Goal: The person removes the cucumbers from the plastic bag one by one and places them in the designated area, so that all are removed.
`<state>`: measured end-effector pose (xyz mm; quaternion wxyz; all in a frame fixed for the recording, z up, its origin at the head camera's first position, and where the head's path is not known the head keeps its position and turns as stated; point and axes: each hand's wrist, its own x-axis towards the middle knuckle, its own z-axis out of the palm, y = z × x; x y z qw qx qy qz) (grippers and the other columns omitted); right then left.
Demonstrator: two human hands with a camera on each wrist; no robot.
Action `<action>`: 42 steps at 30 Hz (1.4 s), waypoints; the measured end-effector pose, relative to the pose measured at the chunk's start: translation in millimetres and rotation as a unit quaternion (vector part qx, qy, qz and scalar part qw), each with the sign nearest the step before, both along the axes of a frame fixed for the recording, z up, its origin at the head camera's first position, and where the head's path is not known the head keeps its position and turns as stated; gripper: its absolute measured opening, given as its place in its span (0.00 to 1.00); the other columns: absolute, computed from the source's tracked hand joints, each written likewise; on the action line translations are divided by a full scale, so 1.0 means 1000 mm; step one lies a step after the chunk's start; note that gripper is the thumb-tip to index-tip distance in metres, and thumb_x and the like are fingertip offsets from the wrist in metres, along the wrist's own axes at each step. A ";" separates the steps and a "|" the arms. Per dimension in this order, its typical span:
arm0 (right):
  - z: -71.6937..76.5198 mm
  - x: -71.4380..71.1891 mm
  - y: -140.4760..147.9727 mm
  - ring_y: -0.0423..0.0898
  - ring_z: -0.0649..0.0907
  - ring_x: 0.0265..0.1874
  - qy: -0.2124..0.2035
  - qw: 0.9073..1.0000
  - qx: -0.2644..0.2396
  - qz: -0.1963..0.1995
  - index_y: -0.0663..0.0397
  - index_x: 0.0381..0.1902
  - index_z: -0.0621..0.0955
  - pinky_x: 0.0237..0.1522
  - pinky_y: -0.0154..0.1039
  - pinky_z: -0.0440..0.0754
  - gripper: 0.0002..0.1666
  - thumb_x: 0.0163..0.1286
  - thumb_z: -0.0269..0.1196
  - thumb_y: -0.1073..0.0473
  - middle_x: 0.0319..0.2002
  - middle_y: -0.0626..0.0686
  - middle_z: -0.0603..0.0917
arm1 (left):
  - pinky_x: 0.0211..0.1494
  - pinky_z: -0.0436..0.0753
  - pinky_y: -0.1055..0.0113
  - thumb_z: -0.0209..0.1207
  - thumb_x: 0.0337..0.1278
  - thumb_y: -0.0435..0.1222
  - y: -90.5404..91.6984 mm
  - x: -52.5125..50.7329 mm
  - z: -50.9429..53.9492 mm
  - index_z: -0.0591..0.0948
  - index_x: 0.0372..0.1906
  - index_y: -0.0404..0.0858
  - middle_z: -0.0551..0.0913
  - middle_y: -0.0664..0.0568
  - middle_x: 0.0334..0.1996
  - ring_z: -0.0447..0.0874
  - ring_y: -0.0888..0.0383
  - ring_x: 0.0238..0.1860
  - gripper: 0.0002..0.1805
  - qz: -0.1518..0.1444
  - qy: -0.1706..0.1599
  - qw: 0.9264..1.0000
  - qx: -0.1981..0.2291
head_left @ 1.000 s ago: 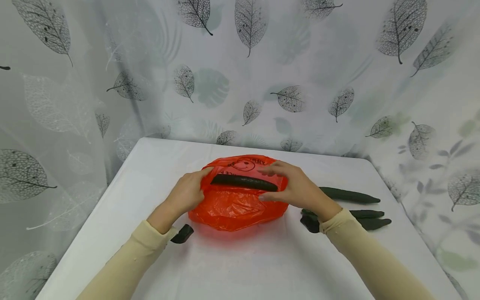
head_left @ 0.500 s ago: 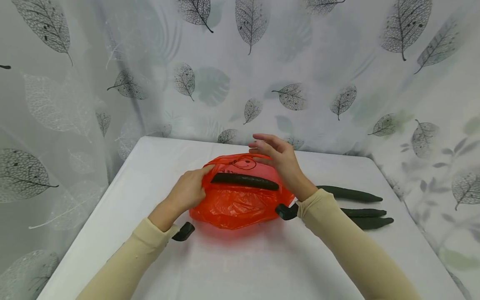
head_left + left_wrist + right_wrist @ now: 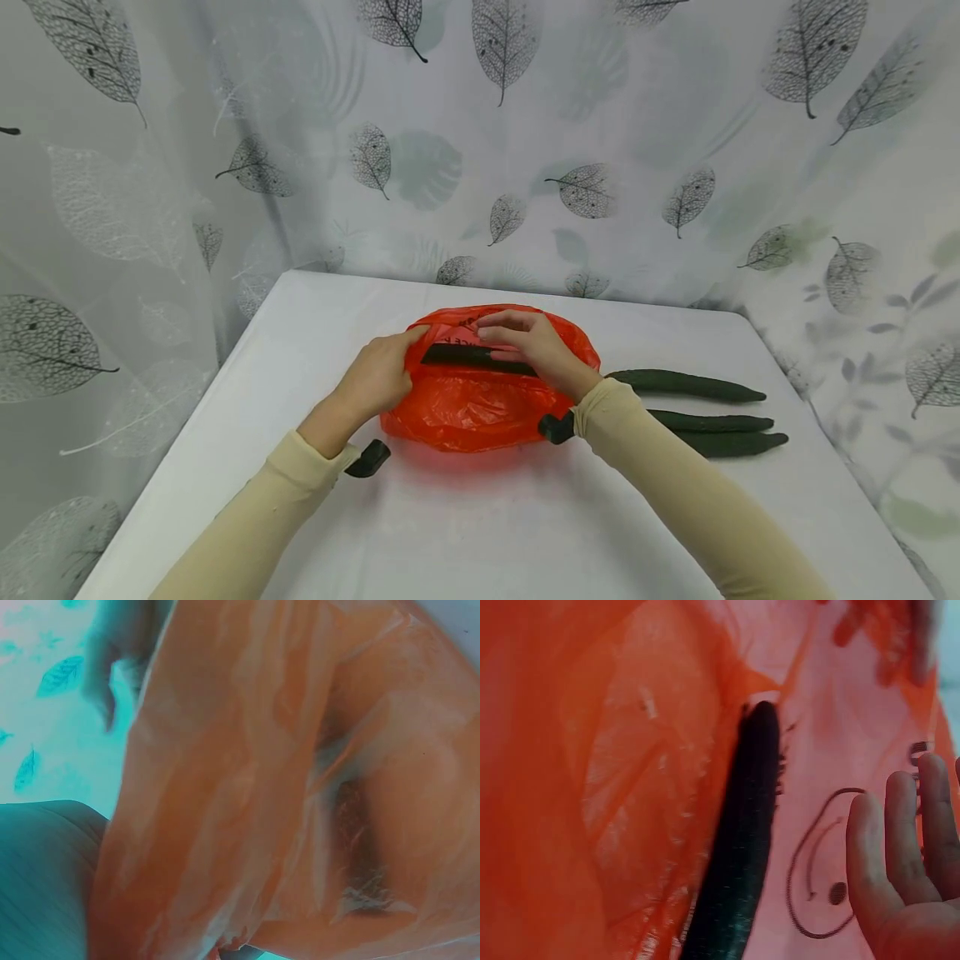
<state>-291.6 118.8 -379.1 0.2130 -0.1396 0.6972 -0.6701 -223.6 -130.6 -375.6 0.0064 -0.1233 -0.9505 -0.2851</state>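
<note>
A red plastic bag (image 3: 472, 417) with a printed smiley face lies on the white table, its mouth spread. One dark green cucumber (image 3: 463, 356) lies lengthwise in the opening; the right wrist view shows the same cucumber (image 3: 739, 840) close up. My left hand (image 3: 375, 379) grips the bag's left rim, the index finger at its edge. My right hand (image 3: 543, 354) hovers over the mouth with extended fingers, holding nothing and covering the cucumber's right end. Through the plastic in the left wrist view, a dark shape (image 3: 360, 847) shows dimly.
To the right of the bag lie a cucumber (image 3: 686, 383) farther back and two side by side, one cucumber (image 3: 720, 422) behind another cucumber (image 3: 735, 443). My right forearm partly covers them. A leaf-print curtain (image 3: 480, 150) hangs behind the table (image 3: 465, 533).
My right hand has left the bag's right side, risen above the far rim, then come down and left over the mouth. The bag's right side spreads wider. The left hand keeps its place.
</note>
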 end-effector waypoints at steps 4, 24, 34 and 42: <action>-0.008 -0.003 -0.006 0.50 0.81 0.56 0.021 0.997 0.069 -0.010 0.53 0.59 0.84 0.62 0.54 0.75 0.24 0.67 0.70 0.53 0.58 0.54 0.83 | 0.60 0.79 0.49 0.54 0.52 0.19 0.001 -0.001 0.000 0.69 0.73 0.34 0.80 0.39 0.61 0.80 0.43 0.52 0.38 0.002 0.000 1.000 -0.004; -0.051 -0.025 -0.019 0.49 0.83 0.54 0.143 0.954 0.254 -0.072 0.50 0.58 0.86 0.58 0.47 0.79 0.25 0.60 0.75 0.60 0.52 0.51 0.87 | 0.53 0.81 0.54 0.55 0.50 0.18 0.002 0.000 -0.005 0.71 0.72 0.35 0.82 0.41 0.57 0.81 0.47 0.45 0.38 -0.008 0.019 1.000 -0.015; -0.062 -0.033 -0.019 0.51 0.81 0.56 0.123 0.948 0.283 -0.083 0.50 0.59 0.85 0.61 0.50 0.77 0.27 0.60 0.75 0.60 0.53 0.52 0.86 | 0.47 0.80 0.57 0.56 0.48 0.18 0.003 -0.001 -0.006 0.72 0.71 0.36 0.83 0.42 0.55 0.79 0.49 0.41 0.39 -0.008 0.019 1.000 -0.017; -0.064 -0.035 -0.022 0.50 0.79 0.57 0.136 0.933 0.327 -0.064 0.51 0.61 0.84 0.63 0.50 0.74 0.31 0.60 0.76 0.55 0.56 0.51 0.85 | 0.52 0.81 0.54 0.56 0.49 0.18 0.005 0.001 -0.004 0.72 0.71 0.36 0.83 0.43 0.56 0.81 0.48 0.45 0.38 -0.004 0.014 1.000 -0.020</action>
